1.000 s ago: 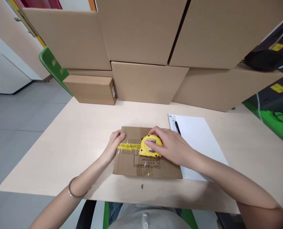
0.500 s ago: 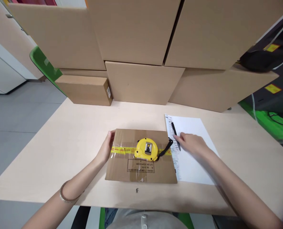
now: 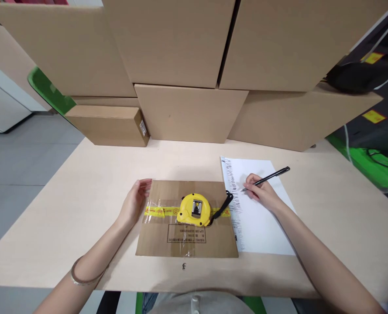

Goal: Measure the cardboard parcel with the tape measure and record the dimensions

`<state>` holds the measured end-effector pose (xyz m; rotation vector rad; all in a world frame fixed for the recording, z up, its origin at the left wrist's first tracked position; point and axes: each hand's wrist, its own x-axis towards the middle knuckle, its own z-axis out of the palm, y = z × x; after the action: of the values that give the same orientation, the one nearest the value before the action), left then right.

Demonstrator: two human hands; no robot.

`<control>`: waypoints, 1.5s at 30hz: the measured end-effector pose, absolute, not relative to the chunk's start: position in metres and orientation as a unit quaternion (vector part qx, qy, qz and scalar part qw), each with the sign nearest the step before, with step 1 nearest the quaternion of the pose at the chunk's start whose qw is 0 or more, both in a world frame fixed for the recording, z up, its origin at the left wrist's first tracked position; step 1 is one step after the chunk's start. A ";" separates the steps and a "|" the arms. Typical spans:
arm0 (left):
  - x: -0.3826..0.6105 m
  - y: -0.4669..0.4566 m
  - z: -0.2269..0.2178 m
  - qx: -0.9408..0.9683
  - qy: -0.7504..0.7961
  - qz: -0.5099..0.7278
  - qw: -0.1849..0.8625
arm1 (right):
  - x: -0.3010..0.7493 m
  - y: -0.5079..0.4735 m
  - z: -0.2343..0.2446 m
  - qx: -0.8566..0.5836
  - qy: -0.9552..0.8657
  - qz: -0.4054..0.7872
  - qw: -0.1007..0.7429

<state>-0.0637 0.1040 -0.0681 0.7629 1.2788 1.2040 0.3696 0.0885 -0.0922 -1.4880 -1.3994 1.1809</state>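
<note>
A black pen (image 3: 272, 175) is pinched in my right hand (image 3: 261, 191), its tip close to the sheet of paper (image 3: 262, 226); I cannot tell whether it touches. Dark writing or print runs down the sheet's left side. My left hand (image 3: 135, 200) rests beside the left edge of a flat cardboard box (image 3: 154, 240), its fingers stretched out and partly behind the box's far corner. Yellow tape crosses the box, with a printed frame below it. On top lies a yellow tape measure (image 3: 194, 209) with a black wrist strap (image 3: 222, 206) reaching toward the paper.
Large cardboard boxes (image 3: 190, 114) are stacked along the back of the table (image 3: 92, 192). A smaller box (image 3: 107, 126) stands at the back left. Dark equipment with cables and a green surface (image 3: 377, 168) lie off to the right. A small dark mark (image 3: 183, 266) sits near the front edge.
My right hand has picked the pen up from the paper and now holds it in a writing grip. The whole view has shifted slightly; the tape measure still lies on the box.
</note>
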 end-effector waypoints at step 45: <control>-0.072 0.098 -0.074 0.476 0.549 0.436 0.532 | 0.351 0.086 -0.076 -0.607 -0.571 0.451 0.319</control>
<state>-0.0719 0.0982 -0.0742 1.1359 1.3085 1.0392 0.3514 0.0861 -0.0763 -1.5972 -1.5019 1.1862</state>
